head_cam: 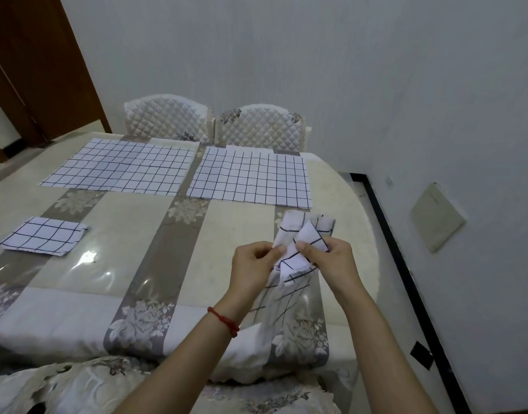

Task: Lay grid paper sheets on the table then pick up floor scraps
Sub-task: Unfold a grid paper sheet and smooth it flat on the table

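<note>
Both hands are working over the near right part of the table [179,264], seen from the head camera. Left hand [252,265] is pinching one edge of a folded grid sheet [301,245] between thumb and curled fingers, a red string bracelet [223,321] sitting on its wrist. Right hand [331,261] is closing its thumb and fingertips on the opposite side of the same sheet, so the two hands are nearly touching across the crumpled paper. The sheet is being held just above the tabletop, its loose corners sticking up beyond the fingers and its reflection showing in the glossy cover beneath the hands.

Ahead of the hands, a large grid sheet [250,177] is lying flat, its near edge just beyond the held sheet. To the left of that one, with a narrow strip of tablecloth showing between them, a second large sheet [122,165] is lying flat as well. Well to the left of the left hand, a small folded sheet [44,236] is resting on the table, apart from the others.

Beyond the flat sheets, two quilted chairs [167,118] are standing side by side against the far edge of the table. To the right of the right hand, a black floor border [406,273] is running along the grey wall, and a dark scrap [421,354] is lying on it, near the right forearm.
</note>
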